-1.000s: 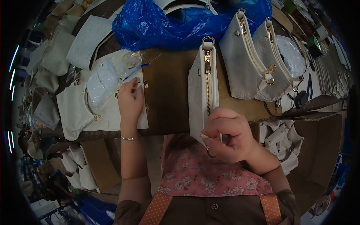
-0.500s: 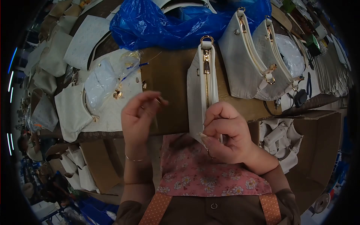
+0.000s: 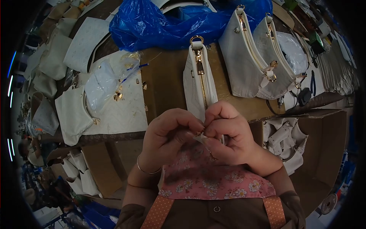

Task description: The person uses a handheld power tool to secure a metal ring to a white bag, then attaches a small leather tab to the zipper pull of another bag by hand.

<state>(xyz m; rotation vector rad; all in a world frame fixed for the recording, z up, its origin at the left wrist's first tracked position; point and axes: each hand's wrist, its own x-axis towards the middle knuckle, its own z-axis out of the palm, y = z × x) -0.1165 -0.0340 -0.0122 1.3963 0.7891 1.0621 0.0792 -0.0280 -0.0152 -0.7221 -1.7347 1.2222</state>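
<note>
L hand [image 3: 167, 133] pinches small gold-tone fitting [image 3: 198, 134] at white tab [image 3: 200, 139]; R hand [image 3: 230, 133], fingers curled, pinches tab, prob. to steady it. White zip-top handbag [image 3: 190, 86] on brown board [image 3: 164, 84], zip up, near end at hands, likely for access.

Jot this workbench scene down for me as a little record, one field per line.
Left hand: fingers at a small gold-coloured metal piece
Right hand: fingers pinching the near end of a white gold-zippered bag
Right of that bag: two more white gold-zippered bags
Behind: crumpled blue plastic
Left: loose gold-coloured metal pieces on a white sheet
</note>
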